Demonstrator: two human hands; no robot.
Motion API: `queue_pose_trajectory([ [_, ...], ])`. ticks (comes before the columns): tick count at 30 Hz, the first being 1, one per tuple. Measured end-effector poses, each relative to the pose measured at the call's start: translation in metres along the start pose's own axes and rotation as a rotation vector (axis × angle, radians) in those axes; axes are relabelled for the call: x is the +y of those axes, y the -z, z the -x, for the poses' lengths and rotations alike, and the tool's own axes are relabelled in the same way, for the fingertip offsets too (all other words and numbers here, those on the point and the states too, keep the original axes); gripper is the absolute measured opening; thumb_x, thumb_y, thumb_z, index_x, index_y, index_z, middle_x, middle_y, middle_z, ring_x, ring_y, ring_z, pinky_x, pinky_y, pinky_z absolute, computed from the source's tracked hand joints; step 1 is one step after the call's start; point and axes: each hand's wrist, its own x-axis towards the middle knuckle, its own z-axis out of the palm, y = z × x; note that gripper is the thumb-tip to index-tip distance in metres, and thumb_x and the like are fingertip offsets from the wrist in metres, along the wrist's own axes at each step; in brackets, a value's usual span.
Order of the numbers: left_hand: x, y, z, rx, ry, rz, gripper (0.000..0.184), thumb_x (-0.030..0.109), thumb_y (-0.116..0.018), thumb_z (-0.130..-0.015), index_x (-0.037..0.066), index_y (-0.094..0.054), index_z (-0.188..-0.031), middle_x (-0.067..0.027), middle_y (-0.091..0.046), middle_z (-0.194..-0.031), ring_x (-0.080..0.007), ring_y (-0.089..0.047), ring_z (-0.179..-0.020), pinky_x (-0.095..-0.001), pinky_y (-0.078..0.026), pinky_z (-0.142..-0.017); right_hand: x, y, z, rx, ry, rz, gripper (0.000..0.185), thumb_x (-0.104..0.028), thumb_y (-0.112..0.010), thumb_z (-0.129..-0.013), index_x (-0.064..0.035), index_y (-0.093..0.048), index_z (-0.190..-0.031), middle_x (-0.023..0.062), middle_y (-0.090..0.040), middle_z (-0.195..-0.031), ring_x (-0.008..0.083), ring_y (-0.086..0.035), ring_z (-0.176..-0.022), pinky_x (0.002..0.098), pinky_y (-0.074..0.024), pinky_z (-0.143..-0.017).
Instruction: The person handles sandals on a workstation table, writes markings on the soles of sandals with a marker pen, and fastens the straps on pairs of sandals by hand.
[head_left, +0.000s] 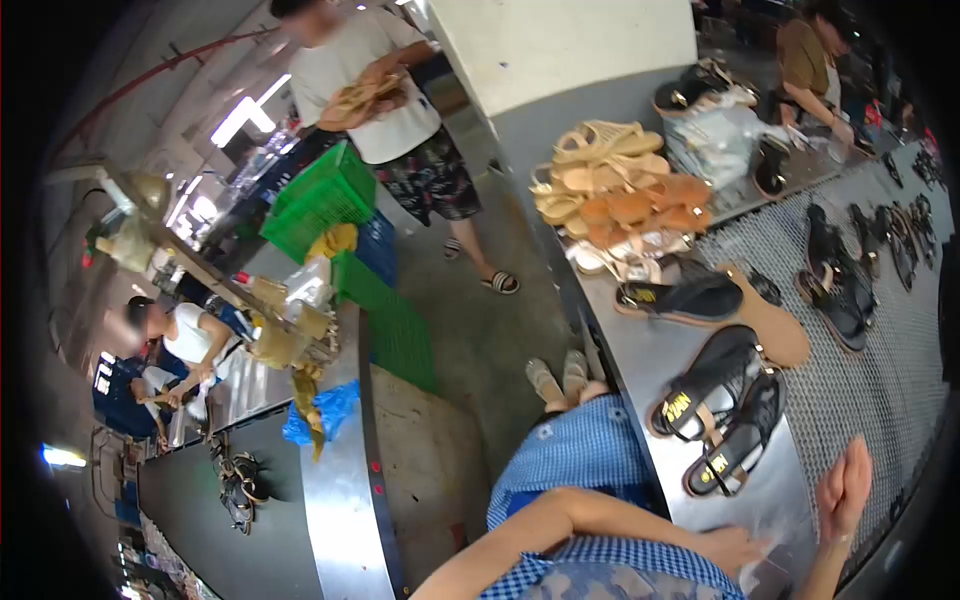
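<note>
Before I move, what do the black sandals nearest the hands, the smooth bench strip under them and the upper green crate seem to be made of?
Black sandals: leather or a synthetic look-alike, judging by the smooth, softly shiny surface.
Smooth bench strip: probably bare metal, silvery grey with bright reflections.
Upper green crate: likely moulded plastic, from its bright, even colour.

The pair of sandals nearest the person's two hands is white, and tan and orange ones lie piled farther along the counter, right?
Not quite: the head view shows that the pair nearest the left hand and right hand is mainly black, not white. The tan and orange pile does lie farther along the counter.
</note>
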Motion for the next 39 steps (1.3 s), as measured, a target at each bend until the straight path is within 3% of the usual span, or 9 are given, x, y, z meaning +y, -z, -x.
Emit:
queue_pose_trajectory([
  [2, -0.006, -0.008, -0.005, -0.048, 0.077, 0.17, 0.059, 0.032, -0.059, -0.071, 0.005, -0.043, -0.121, -0.0238, -0.027, -0.136, -0.0326, -0.06, -0.065, -0.041, -0.048, -0.053, 0.008, 0.002, -0.016, 0.359, -0.045, 0.231, 0.006, -0.013, -0.048, -0.087, -0.0089, -0.044, -0.085, -0.0074, -0.031, -0.052, 0.002, -0.027, -0.036, 0.0175, -0.0235, -0.031],
  [4, 0.015, 0.076, 0.013, -0.126, 0.095, 0.291, 0.046, 0.027, -0.057, -0.078, 0.011, -0.045, -0.12, -0.0168, -0.035, -0.134, -0.032, -0.061, -0.077, -0.0405, -0.051, -0.063, 0.021, -0.01, -0.036, 0.001, -0.136, 0.46, 0.008, -0.009, -0.05, -0.085, -0.008, -0.048, -0.077, -0.0066, -0.034, -0.055, 0.0028, -0.033, -0.045, 0.0181, -0.0242, -0.038],
  [10, -0.02, 0.183, 0.1, 0.841, 0.615, 0.093, 0.013, 0.015, -0.05, -0.079, 0.008, -0.059, -0.085, -0.009, -0.061, -0.082, -0.0285, -0.061, -0.069, -0.0364, -0.049, -0.06, 0.029, -0.031, -0.05, -0.262, -0.22, 0.712, 0.023, 0.004, -0.044, -0.082, -0.0027, -0.055, -0.1, 0.0011, -0.057, -0.069, 0.0047, -0.046, -0.061, 0.0177, -0.037, -0.054],
  [13, -0.048, 0.195, 0.119, 0.736, 0.859, -0.111, 0.015, 0.017, -0.055, -0.079, 0.008, -0.062, -0.088, -0.0139, -0.063, -0.081, -0.0314, -0.061, -0.073, -0.0388, -0.048, -0.063, 0.045, -0.043, -0.053, -0.495, -0.065, 0.961, 0.022, 0.007, -0.045, -0.079, 0.0005, -0.055, -0.097, 0.005, -0.062, -0.075, 0.0129, -0.059, -0.072, 0.0242, -0.0471, -0.07],
  [15, -0.06, 0.187, 0.123, 0.019, 1.044, -0.233, 0.016, 0.017, -0.053, -0.079, 0.011, -0.064, -0.088, -0.0145, -0.063, -0.081, -0.0312, -0.061, -0.075, -0.0405, -0.048, -0.065, 0.062, -0.049, -0.051, -0.601, 0.07, 1.325, 0.019, 0.002, -0.052, -0.072, -0.0034, -0.057, -0.089, 0.012, -0.061, -0.073, 0.0234, -0.061, -0.068, 0.0318, -0.0483, -0.063],
  [18, -0.069, 0.173, 0.124, -0.108, 0.823, -0.134, 0.015, 0.02, -0.055, -0.073, 0.017, -0.065, -0.084, -0.0118, -0.063, -0.074, -0.0308, -0.061, -0.075, -0.0428, -0.048, -0.065, 0.092, -0.051, -0.05, -0.715, 0.319, 1.759, 0.008, -0.009, -0.057, -0.064, -0.007, -0.057, -0.072, 0.014, -0.058, -0.062, 0.0315, -0.058, -0.06, 0.041, -0.0457, -0.056],
  [31, -0.02, 0.166, 0.146, 0.738, 0.806, -0.162, 0.007, 0.01, -0.057, -0.076, 0.006, -0.061, -0.073, -0.0068, -0.063, -0.08, -0.0258, -0.061, -0.069, -0.0342, -0.047, -0.056, 0.083, -0.057, -0.04, -0.277, 0.126, 1.225, 0.007, -0.002, -0.063, -0.072, -0.0011, -0.06, -0.079, 0.0115, -0.063, -0.065, 0.0206, -0.061, -0.053, 0.0278, -0.0478, -0.05],
  [35, -0.013, 0.156, 0.14, 0.971, 0.702, 0.504, 0.01, 0.007, -0.065, -0.074, 0.003, -0.064, -0.084, -0.0058, -0.064, -0.082, -0.0181, -0.06, -0.071, -0.0261, -0.048, -0.061, 0.061, -0.046, -0.039, -0.442, -0.415, 0.546, 0.006, 0.006, -0.062, -0.072, 0.006, -0.06, -0.078, 0.0122, -0.065, -0.07, 0.0171, -0.063, -0.064, 0.0274, -0.0527, -0.058],
  [39, -0.018, 0.134, 0.125, 1.07, 0.669, 0.76, 0.015, 0.002, -0.059, -0.079, 0.002, -0.063, -0.093, -0.0083, -0.062, -0.083, -0.0179, -0.059, -0.076, -0.0251, -0.046, -0.063, 0.062, -0.041, -0.037, -0.581, -0.325, 0.312, 0.012, 0.006, -0.062, -0.071, 0.0054, -0.063, -0.083, 0.0112, -0.065, -0.072, 0.0167, -0.064, -0.07, 0.0261, -0.0515, -0.064],
])
